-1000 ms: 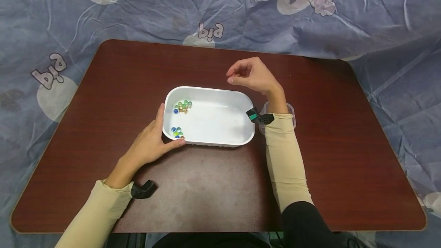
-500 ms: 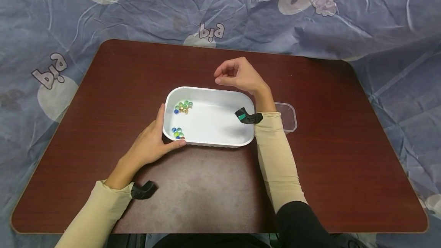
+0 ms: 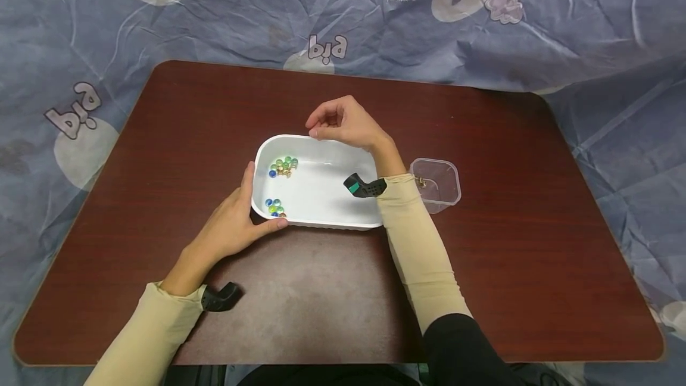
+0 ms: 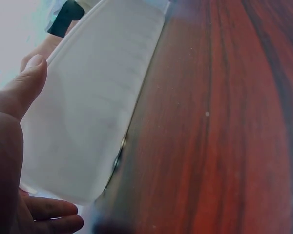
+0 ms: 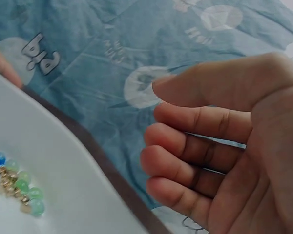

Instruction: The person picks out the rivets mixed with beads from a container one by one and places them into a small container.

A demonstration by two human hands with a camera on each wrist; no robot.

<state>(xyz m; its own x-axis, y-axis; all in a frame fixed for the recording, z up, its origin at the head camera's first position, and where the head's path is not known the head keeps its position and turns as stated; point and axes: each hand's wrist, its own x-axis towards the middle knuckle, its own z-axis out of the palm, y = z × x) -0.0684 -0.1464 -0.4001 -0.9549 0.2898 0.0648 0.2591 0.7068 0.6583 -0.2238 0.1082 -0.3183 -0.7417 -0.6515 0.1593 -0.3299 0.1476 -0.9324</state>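
Note:
A white oblong tray (image 3: 332, 186) stands mid-table. At its left end lie two clusters: green and blue glass marbles (image 3: 287, 161) mixed with small gold-coloured pieces (image 3: 284, 172), and nearer the front, blue and green marbles (image 3: 276, 207) beside something brownish. My left hand (image 3: 227, 219) rests against the tray's left front corner, fingers along the end and thumb at the front rim, all fairly straight. Over the tray's far rim hovers my right hand (image 3: 348, 124). The right wrist view shows its fingers (image 5: 168, 163) loosely bent, with nothing visible between them and the thumb.
Right of the tray, partly behind the right sleeve, is a clear plastic box (image 3: 442, 186) with small gold-coloured pieces (image 3: 421, 182) inside. The brown table (image 3: 536, 255) has rounded corners. A blue printed cloth (image 3: 257, 11) hangs beyond its far edge.
My right hand has moved left and slightly nearer, from beyond the tray's right end to over its far rim, uncovering the clear box. The left hand, tray and marbles have stayed put.

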